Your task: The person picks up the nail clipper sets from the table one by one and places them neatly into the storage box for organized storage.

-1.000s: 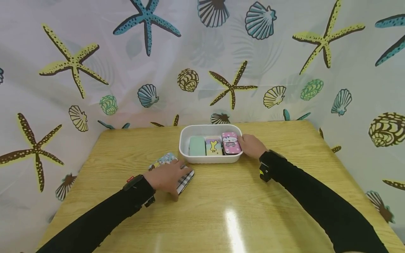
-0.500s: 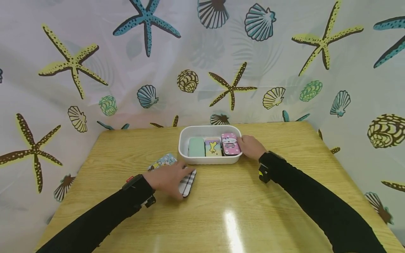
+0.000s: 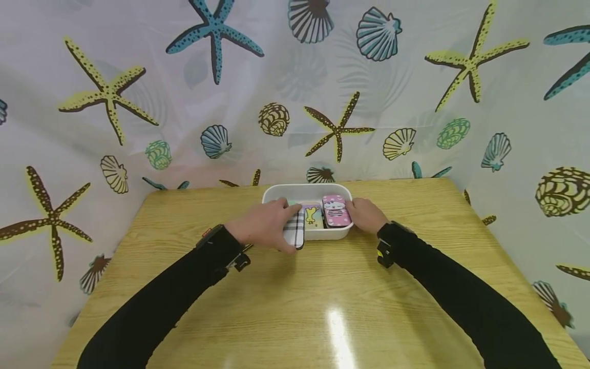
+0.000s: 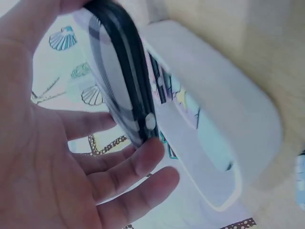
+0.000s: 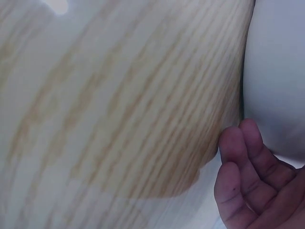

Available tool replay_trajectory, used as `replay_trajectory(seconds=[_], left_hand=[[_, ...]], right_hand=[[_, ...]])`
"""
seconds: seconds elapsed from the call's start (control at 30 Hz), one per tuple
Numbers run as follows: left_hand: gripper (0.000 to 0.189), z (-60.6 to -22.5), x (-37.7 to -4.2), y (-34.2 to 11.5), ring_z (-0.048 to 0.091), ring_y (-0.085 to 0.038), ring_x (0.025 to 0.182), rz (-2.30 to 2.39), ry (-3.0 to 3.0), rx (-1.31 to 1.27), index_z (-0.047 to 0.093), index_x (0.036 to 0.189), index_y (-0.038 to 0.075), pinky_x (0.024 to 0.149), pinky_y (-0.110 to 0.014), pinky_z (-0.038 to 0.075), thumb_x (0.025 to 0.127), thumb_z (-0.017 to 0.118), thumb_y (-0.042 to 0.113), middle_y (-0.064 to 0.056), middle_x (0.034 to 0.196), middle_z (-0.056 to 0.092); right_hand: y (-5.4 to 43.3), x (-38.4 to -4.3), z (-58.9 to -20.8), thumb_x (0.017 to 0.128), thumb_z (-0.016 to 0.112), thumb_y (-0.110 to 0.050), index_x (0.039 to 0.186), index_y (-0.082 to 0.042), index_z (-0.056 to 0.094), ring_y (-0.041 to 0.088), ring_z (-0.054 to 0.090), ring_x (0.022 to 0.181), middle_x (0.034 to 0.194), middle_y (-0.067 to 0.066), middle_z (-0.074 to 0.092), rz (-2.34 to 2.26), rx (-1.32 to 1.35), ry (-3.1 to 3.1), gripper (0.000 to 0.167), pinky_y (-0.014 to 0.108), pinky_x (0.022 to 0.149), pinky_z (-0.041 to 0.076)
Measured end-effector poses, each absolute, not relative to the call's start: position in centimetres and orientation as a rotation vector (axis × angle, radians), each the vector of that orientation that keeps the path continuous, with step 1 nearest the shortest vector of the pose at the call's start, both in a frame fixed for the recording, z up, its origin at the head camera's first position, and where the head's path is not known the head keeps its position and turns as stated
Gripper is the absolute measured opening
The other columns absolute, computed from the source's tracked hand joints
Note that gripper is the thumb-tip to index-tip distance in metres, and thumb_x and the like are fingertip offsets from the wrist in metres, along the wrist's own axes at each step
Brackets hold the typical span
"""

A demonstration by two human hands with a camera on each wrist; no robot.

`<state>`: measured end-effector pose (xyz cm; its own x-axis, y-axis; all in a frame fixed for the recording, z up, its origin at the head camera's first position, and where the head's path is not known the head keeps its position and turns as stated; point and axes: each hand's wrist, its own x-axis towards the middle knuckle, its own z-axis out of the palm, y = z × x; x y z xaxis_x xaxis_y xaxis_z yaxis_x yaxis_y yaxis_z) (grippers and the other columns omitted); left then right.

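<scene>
My left hand (image 3: 267,224) grips a flat plaid case (image 3: 295,230) in black, grey and white, held over the front left of a white oblong box (image 3: 322,234). The case's dark, zipper-like edge shows in the left wrist view, between thumb and fingers. Inside the box, a pink dotted case (image 3: 336,210) is at the right and a yellow-purple case (image 3: 313,216) in the middle. A mint-green case (image 4: 214,138) lies beside it, mostly hidden by my left hand in the head view. My right hand (image 3: 367,213) holds the box's right end, fingers against the outer wall.
A light-blue printed item (image 4: 301,179) lies on the wooden table (image 3: 258,318), mostly covered by my left hand and wrist in the head view. A small red tag (image 3: 206,232) shows by the left cuff. A sheet (image 3: 175,102) printed with shells and starfish hangs around the table's back and sides.
My left hand has lifted the plaid case off the table and carried it right and away from me, over the box. The right hand stays on the box's end.
</scene>
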<state>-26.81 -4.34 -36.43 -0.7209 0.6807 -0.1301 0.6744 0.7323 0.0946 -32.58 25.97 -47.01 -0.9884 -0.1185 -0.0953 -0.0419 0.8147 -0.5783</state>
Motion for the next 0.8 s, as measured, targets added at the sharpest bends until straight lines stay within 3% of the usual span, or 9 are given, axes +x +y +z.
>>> replay_trajectory(seconds=[0.33, 0.63, 0.8], left_hand=[[0.104, -36.8, -31.7, -0.1, 0.057, -0.026, 0.109, -0.015, 2.802, 0.972, 0.034, 0.157, 0.014, 0.090, -0.043, 0.051, 0.076, 0.073, 0.067, -0.017, 0.140, 0.051], [0.092, -38.2, -33.9, 1.6, 0.056, -0.022, 0.099, 0.006, 2.778, 0.881, 0.047, 0.145, 0.015, 0.086, -0.043, 0.048, 0.074, 0.075, 0.067, -0.007, 0.119, 0.058], [0.079, -38.7, -34.4, 2.2, 0.056, -0.020, 0.093, -0.046, 2.774, 0.899, 0.057, 0.129, 0.016, 0.082, -0.039, 0.047, 0.074, 0.074, 0.069, -0.002, 0.109, 0.062]], right_hand=[[26.0, -32.3, -46.8, 0.109, 0.028, -0.037, 0.098, -0.003, 0.060, 0.020, 0.054, 0.060, 0.075, 0.008, 0.057, -0.914, -0.112, 2.867, 0.048, 0.032, 0.057, 0.042], [26.1, -32.3, -47.0, 0.109, 0.028, -0.037, 0.098, -0.004, 0.060, 0.020, 0.053, 0.062, 0.075, 0.007, 0.054, -0.919, -0.112, 2.868, 0.048, 0.032, 0.057, 0.040], [26.1, -32.1, -46.7, 0.109, 0.029, -0.037, 0.099, -0.003, 0.060, 0.020, 0.053, 0.063, 0.076, 0.007, 0.054, -0.917, -0.109, 2.879, 0.048, 0.032, 0.059, 0.040]])
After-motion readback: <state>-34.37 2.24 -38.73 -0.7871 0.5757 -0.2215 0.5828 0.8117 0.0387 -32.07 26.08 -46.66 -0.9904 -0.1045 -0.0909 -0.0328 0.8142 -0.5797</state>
